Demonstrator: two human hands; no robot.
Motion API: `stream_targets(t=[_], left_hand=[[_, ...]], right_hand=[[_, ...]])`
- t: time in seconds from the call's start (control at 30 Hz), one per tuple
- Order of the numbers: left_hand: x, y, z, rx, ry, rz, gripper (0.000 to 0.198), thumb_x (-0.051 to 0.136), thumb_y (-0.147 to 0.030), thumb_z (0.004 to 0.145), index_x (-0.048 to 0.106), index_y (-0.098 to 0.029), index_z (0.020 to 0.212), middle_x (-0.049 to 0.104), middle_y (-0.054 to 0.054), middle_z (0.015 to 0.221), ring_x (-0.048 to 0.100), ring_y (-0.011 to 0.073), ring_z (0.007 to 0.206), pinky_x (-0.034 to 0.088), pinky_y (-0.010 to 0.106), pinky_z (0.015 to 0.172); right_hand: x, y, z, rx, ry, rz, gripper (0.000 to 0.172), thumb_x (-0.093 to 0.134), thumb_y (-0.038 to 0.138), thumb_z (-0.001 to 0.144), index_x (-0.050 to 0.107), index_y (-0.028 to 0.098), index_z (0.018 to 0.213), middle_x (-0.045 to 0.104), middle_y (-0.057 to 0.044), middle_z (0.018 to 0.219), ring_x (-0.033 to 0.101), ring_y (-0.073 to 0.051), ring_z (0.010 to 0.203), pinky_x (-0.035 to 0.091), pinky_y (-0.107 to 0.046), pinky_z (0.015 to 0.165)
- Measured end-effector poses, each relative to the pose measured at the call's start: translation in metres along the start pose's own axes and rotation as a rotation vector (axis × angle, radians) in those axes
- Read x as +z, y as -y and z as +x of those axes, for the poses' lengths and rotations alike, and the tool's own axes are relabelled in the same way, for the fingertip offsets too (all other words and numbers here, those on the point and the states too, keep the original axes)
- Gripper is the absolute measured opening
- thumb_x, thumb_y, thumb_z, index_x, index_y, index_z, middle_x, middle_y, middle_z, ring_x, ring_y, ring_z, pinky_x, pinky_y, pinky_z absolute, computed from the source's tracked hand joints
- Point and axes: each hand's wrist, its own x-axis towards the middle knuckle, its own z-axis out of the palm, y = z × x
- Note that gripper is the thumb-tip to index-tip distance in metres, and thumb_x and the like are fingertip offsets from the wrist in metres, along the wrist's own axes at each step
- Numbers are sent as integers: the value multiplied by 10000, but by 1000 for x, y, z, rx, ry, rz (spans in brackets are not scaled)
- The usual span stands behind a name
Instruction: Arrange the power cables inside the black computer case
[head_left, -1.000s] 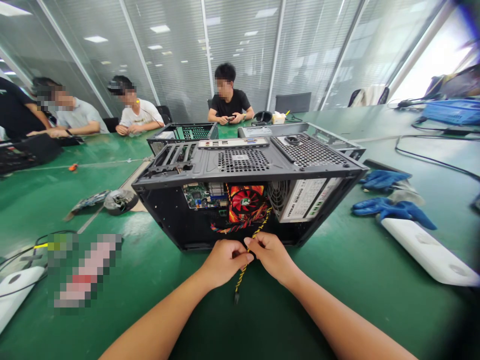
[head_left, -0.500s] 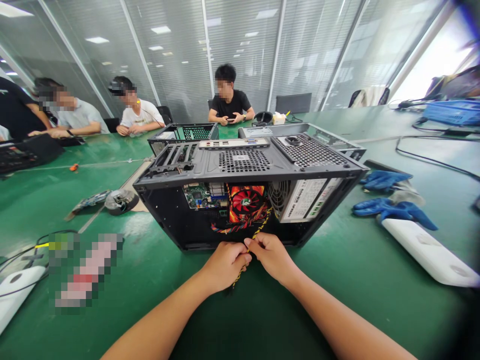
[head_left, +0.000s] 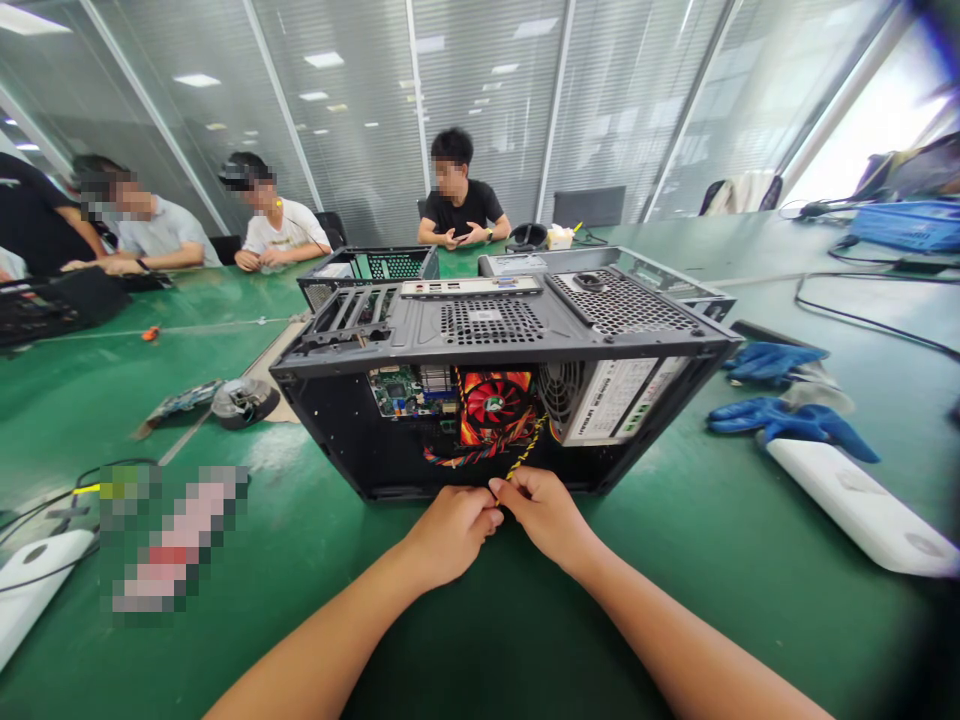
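Before me lies an open computer case (head_left: 487, 345) on its end, its open side facing me. My left hand (head_left: 459, 530) and my right hand (head_left: 541, 515) meet just in front of it, both pinching a twisted yellow-and-black power cable (head_left: 529, 450). That cable runs up into the case beside the power supply (head_left: 619, 400). Inside, a red CPU cooler fan (head_left: 493, 402) sits next to the motherboard (head_left: 405, 392), and a bundle of coloured wires (head_left: 472, 455) hangs under the fan. My fingers hide the cable's lower end.
Blue gloves (head_left: 795, 420) and a white power strip (head_left: 855, 505) lie to the right. On the left are a round metal-and-black part (head_left: 244, 402) and an orange item (head_left: 151, 333). More cases (head_left: 600, 265) stand behind. Several people sit across the green table (head_left: 315, 610).
The cable's loose end, which hung below my left hand, no longer shows. Both hands stay pinched at nearly the same spot. The person opposite has shifted their hands slightly.
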Motion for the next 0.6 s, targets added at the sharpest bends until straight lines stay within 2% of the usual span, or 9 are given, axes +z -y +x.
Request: stream_targets(t=[0.3,0.47,0.6], left_hand=[[1,3,1,-88,-63,-74,196,560,-238,842,626,-157,677,619,-14,596,496,102,539,320,226,560],[0,1,1,-151,-84,-136,150,589,-225,804,622,-154,677,656,-8,627,534,108,565,344,219,572],[1,1,0,-154,-105,-97,172,589,-251,814,619,-156,674,643,-11,607,533,110,560,342,221,577]], right_hand=[[0,-1,0,0,-14,-20,387,524,473,798,432,205,533,367,46,518,343,-113,525,267,-263,496],[2,-6,0,0,-16,-30,396,526,482,802,434,202,538,366,46,520,342,-112,528,268,-263,500],[2,-6,1,-1,-8,-27,395,526,475,810,433,201,541,369,45,523,347,-111,530,273,-262,502]])
